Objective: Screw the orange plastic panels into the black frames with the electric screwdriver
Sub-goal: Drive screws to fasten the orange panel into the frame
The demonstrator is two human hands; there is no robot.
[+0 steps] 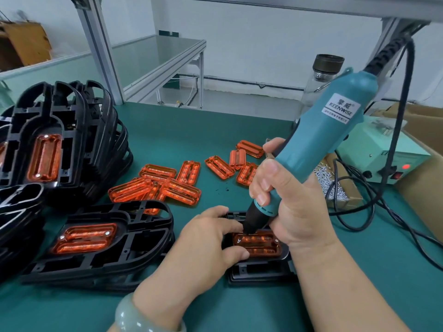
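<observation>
My right hand (pixel 287 207) grips the teal electric screwdriver (pixel 323 130), tilted, its black tip down at the left end of an orange panel (pixel 260 245). That panel sits in a black frame (pixel 259 271) lying flat on the green mat. My left hand (pixel 203 240) holds the frame's left side, thumb and fingers curled round its edges beside the panel. Loose orange panels (pixel 167 183) lie scattered behind. A finished frame with an orange panel (pixel 96 240) lies on a stack to the left.
A tall pile of black frames (pixel 60 144) stands at the far left. A box of small screws (pixel 335 180) and a pale power supply (pixel 383 149) with cables sit on the right. A glass bottle (pixel 321 77) stands behind.
</observation>
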